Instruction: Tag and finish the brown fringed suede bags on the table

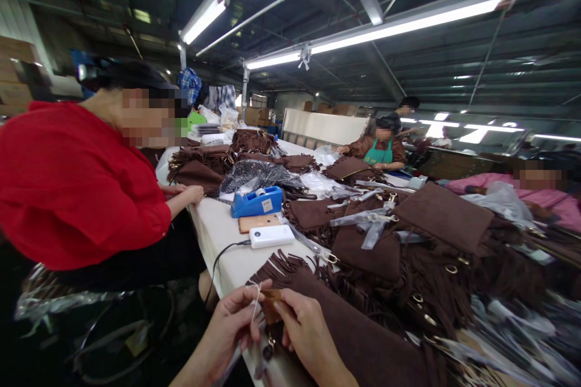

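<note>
My left hand [231, 323] pinches a thin white string [257, 303] between thumb and fingers. In my right hand [308, 329], thumb and fingers are closed on a small brown tag [272, 307]. The two hands nearly meet at the table's near edge. Below them hangs a small metal clasp [271, 341], with a dark piece beneath it; what it is fastened to is hidden. A dark brown fringed bag [358, 326] lies flat just beyond and to the right of my right hand.
A white power bank [272, 236] with a cable, a phone [258, 223] and a blue tape dispenser [256, 201] sit on the white table [206, 236]. Brown bags [442, 217] are heaped right. A co-worker in red [86, 181] sits left; others work across the table.
</note>
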The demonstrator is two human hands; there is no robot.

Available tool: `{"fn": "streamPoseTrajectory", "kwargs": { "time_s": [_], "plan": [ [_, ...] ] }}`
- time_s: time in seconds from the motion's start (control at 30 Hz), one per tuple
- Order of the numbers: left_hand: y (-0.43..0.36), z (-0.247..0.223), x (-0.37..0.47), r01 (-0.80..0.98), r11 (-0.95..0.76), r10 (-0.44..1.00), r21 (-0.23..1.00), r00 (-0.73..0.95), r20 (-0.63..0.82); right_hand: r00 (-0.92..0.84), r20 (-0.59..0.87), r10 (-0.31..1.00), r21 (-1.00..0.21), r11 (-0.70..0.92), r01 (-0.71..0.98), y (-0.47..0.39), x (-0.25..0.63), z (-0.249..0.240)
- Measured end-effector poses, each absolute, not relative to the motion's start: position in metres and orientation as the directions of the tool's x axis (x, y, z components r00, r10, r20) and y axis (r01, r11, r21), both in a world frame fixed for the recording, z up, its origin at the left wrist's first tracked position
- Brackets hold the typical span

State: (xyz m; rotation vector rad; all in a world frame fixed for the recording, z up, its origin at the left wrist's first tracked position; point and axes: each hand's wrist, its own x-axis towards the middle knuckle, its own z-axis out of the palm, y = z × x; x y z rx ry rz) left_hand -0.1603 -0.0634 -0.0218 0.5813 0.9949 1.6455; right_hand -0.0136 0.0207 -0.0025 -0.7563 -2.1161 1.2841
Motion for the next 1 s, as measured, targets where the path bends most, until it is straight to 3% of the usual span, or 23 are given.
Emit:
{"fn": "streamPoseTrajectory", "kwargs": {
  "time_s": [0.1,0.2,0.33,0.5,0.67,0.83,0.9,1.0],
  "plan": [
    [-0.065,-0.018,-0.164,-0.358,-0.063,0.942,0.932,-0.331,-0.063,-0.722,0.288,0.629,-0.747,0.619,0.242,0.02,-0.014,-0.001],
    [-0.066,-0.007,-0.165,-0.061,-0.065,0.958,0.996,-0.284,0.045,-0.754,0.313,0.578,-0.669,0.698,0.257,0.02,-0.015,-0.001],
    [-0.065,0.013,-0.158,0.417,-0.161,0.952,0.895,-0.173,0.252,-0.785,0.311,0.536,-0.739,0.656,0.155,0.018,-0.018,-0.001],
    [-0.066,0.028,-0.167,0.655,-0.106,0.936,0.749,-0.189,0.298,-0.723,0.268,0.637,-0.822,0.543,0.173,0.023,-0.013,0.001],
    [-0.101,0.034,-0.232,0.749,0.241,0.87,0.617,-0.449,0.204,-0.654,0.103,0.75,-0.937,0.294,0.19,0.033,-0.008,-0.01],
    [-0.136,0.009,-0.259,0.7,0.351,0.907,0.622,-0.418,-0.042,-0.627,0.121,0.77,-0.959,0.254,0.126,0.038,-0.012,-0.01],
    [-0.138,-0.009,-0.245,0.686,0.356,0.897,0.635,-0.44,-0.028,-0.628,0.137,0.766,-0.95,0.282,0.136,0.036,-0.01,-0.003],
    [-0.128,-0.03,-0.216,0.669,0.282,0.911,0.688,-0.412,0.027,-0.664,0.245,0.706,-0.8,0.534,0.272,0.028,0.01,0.006]
  ]
}}
